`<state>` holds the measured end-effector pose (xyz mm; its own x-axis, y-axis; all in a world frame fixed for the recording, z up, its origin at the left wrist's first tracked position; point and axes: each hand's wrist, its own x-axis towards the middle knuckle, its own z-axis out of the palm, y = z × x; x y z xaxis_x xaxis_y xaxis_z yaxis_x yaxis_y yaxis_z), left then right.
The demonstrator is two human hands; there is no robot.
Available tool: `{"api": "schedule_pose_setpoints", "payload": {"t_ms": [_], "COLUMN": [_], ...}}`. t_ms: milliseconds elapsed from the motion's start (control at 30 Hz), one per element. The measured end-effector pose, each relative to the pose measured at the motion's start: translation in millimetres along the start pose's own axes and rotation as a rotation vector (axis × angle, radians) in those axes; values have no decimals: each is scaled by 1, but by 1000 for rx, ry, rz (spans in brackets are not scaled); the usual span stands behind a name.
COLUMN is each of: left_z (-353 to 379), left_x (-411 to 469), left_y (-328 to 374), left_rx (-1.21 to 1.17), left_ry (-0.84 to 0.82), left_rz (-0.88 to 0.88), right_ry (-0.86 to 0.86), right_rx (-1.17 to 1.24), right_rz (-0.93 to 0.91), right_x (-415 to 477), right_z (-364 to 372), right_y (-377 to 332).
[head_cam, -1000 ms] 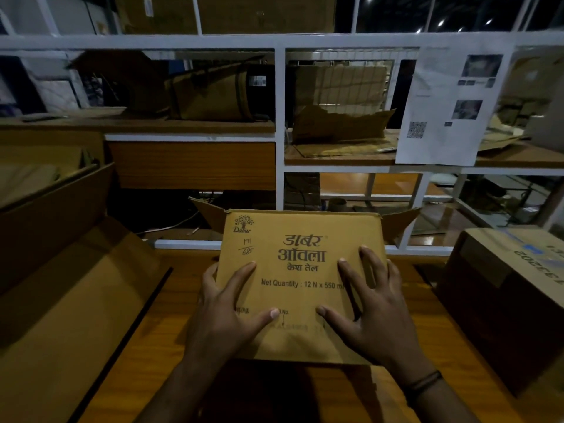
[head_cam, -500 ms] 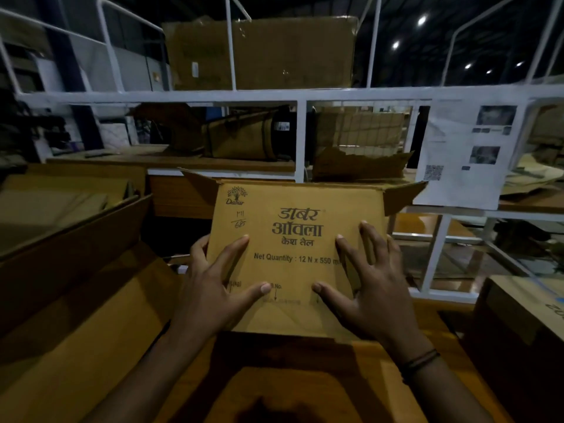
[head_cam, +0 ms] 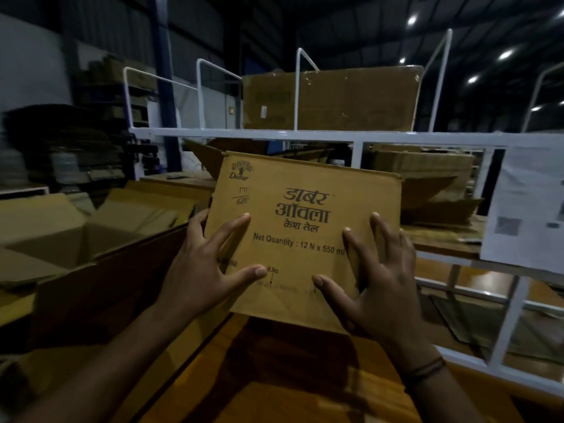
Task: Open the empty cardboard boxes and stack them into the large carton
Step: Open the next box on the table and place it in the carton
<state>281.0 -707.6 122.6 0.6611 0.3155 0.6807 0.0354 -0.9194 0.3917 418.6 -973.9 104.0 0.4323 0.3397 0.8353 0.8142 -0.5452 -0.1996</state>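
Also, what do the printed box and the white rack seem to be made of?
The printed box looks like matt brown cardboard, ragged at a top corner. The white rack is probably painted metal tube: thin, smooth, bent rails.

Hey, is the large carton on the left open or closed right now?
Open. The large carton has its top flaps spread outward, and its inside shows from above.
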Motion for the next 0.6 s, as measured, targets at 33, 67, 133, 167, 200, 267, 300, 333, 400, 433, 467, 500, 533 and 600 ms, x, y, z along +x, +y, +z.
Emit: {"api": "schedule_pose_setpoints", "payload": {"t_ms": [33,67,133,167,200,267,300,333,400,433,467,500,533,600], "left_z": [-7,-13,-26,-32,-38,-50,-56,-63,-76,-84,-92,-100,-109,-126], "left_x": [3,6,12,14,16,22,24,27,34,37,41,44,47,53], "left_y": [-1,-2,-6,-9,-14,-26,-34,-42,-61,-70,-80,-90,-100,-121], "left_rx": [8,13,20,24,29,38,36,30,37,48,58,67,76,82], "left_ry": [10,21,42,52,60,80,89,98,125,138,148,154,158,161], "left_rz": [4,11,17,17,16,26,31,35,49,50,46,39,35,46], "right_ry": [16,30,49,59,68,83,91,100,114,121,126,130,133,146], "right_rx": [7,13,27,40,53,66,65,65,69,71,71,69,67,66], "right_rz": [-13,-24,-35,-38,-41,-47,-53,-59,-68,-73,-79,-83,-87,-91], "right_x": [4,9,19,24,29,39,43,47,56,62,68,74,80,93], "right_z": [1,3,9,13,17,27,32,37,48,55,61,67,73,84], "right_y": [-3,-6,-14,-20,-27,-41,-49,-57,-75,-84,-95,-105,-116,-140]}}
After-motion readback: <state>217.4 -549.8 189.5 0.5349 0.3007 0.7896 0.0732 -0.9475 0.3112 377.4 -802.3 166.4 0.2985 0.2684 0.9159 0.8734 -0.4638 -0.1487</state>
